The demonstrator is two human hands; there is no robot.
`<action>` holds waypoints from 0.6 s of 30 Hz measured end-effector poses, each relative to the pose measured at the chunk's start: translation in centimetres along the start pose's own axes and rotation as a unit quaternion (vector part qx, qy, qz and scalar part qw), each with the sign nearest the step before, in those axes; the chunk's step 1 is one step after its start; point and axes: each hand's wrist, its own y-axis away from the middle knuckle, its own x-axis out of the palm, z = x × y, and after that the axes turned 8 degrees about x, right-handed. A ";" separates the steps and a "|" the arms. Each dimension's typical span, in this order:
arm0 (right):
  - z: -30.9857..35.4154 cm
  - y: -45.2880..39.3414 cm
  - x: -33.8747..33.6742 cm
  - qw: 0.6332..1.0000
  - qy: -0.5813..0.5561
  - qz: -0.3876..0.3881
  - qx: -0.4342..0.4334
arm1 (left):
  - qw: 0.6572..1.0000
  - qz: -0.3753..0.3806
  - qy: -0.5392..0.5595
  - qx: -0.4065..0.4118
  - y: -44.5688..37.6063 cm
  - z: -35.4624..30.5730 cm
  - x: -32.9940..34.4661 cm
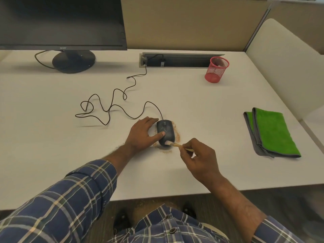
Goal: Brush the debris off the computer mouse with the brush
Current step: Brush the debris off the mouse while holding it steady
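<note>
Soft, even light, faint shadows; edges bow, corners perhaps slightly blurred.

Desk [52, 137]: white, flat top, spanning the view.
Partition [184, 23]: beige panel behind the desk.
Cable trough [180, 60]: grey recessed slot at the desk's rear edge.
Seat [284, 64]: cream padded back at right, possibly a sofa.
Floor [280, 207]: dark, blurred.
Light: soft, even, with faint shadows.
</note>
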 end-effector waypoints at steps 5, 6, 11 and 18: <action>-0.8 0.5 0.5 0.998 0.053 0.034 -0.032 | 1.000 0.002 0.004 0.006 0.0 0.1 0.0; -1.1 0.8 0.5 0.997 0.067 0.036 -0.033 | 1.000 0.002 0.006 0.006 0.0 0.1 0.0; -1.4 1.1 0.1 0.998 0.037 0.006 -0.040 | 1.000 0.000 0.012 0.003 0.1 0.1 -0.1; -1.0 0.8 -0.1 0.998 0.042 -0.012 -0.034 | 1.000 0.003 0.013 -0.003 0.0 -0.1 -0.2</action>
